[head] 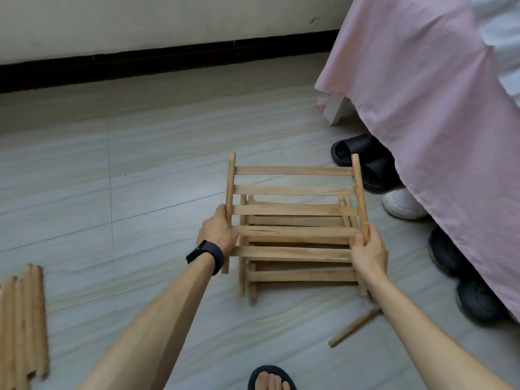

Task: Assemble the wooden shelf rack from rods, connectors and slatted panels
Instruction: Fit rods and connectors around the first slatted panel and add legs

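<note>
Sandalled foot point(271, 380) below; slatted panel point(292, 209) held tilted over the stack point(304, 274), mid-floor.
Left hand point(218, 233) curls round one rail, right hand point(368, 249) pinches the other; likely light and stiff, one slat looks split, so grip rails.

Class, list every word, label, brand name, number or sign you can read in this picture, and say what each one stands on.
No text can be read anywhere in this view.
The slatted panel, gripped by the left hand and right hand, is bare wood.
The dark wristband shows nothing legible.
The white shoe shows no legible brand.
</note>
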`<state>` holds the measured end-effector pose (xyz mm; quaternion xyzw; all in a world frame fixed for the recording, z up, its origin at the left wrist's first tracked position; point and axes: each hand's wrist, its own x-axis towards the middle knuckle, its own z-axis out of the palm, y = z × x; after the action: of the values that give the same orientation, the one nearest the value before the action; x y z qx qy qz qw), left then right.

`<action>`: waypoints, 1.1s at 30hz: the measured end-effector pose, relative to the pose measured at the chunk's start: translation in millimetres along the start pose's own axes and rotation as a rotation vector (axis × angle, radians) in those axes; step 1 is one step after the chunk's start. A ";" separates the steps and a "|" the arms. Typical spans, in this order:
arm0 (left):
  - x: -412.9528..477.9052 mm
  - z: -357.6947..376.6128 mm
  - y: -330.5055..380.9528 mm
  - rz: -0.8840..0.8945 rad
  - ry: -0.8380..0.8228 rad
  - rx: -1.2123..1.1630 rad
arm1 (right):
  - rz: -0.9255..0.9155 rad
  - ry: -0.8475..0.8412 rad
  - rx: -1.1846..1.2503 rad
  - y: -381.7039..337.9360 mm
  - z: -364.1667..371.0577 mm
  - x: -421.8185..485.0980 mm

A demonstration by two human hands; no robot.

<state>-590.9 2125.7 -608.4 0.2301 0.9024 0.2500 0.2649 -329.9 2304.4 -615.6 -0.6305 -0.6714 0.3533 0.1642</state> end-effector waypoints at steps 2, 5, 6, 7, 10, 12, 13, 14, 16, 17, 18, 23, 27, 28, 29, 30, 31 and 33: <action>3.8 -41.8 -16.1 -0.002 0.001 0.071 | -0.047 -0.062 0.015 -24.2 16.6 -14.5; -8.0 -103.4 -68.9 -0.085 -0.078 0.236 | -0.116 -0.236 -0.026 -54.9 57.5 -43.1; -17.7 -121.1 -93.5 -0.143 -0.110 0.224 | -0.142 -0.310 -0.050 -64.4 75.1 -54.0; -29.7 -136.5 -120.0 -0.211 -0.133 0.173 | -0.169 -0.384 -0.077 -73.8 93.5 -65.6; -64.7 -163.4 -195.7 -0.397 -0.111 -0.011 | -0.244 -0.572 -0.175 -99.5 150.1 -96.9; -78.2 -163.8 -237.2 -0.457 -0.056 -0.088 | -0.309 -0.649 -0.293 -111.7 184.4 -108.6; -80.9 -160.4 -254.2 -0.469 -0.032 -0.114 | -0.328 -0.677 -0.361 -116.1 198.4 -110.6; -81.0 -155.9 -269.0 -0.473 -0.010 -0.133 | -0.341 -0.704 -0.428 -119.5 209.9 -111.1; -75.1 -145.1 -293.0 -0.465 0.036 -0.161 | -0.373 -0.753 -0.566 -122.3 229.4 -107.4; -69.8 -139.5 -303.3 -0.458 0.057 -0.180 | -0.393 -0.767 -0.637 -122.5 238.5 -104.1; -63.2 -133.9 -311.5 -0.454 0.072 -0.197 | -0.409 -0.771 -0.706 -123.1 246.8 -101.2; -34.1 -111.3 -330.6 -0.445 0.121 -0.096 | -0.391 -0.719 -0.933 -126.0 276.7 -104.7; -27.2 -100.8 -336.3 -0.437 0.123 0.017 | -0.494 -0.588 -0.996 -128.4 287.2 -112.4; -27.7 -98.3 -337.1 -0.435 0.120 0.021 | -0.545 -0.577 -0.955 -130.6 289.4 -111.5; -29.4 -96.1 -337.9 -0.432 0.117 0.027 | -0.610 -0.570 -0.920 -132.6 291.7 -110.5; -31.1 -94.1 -338.0 -0.432 0.115 0.030 | -0.692 -0.561 -0.907 -134.2 294.5 -110.5; -32.9 -92.1 -337.6 -0.432 0.112 0.027 | -0.781 -0.554 -0.919 -135.0 298.2 -111.9; -36.7 -88.5 -336.8 -0.430 0.104 0.008 | -0.916 -0.578 -0.957 -134.6 308.2 -120.4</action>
<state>-711.1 1817.4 -723.2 0.0202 0.9442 0.1956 0.2644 -615.4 2112.1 -711.4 -0.1701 -0.9660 0.0690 -0.1822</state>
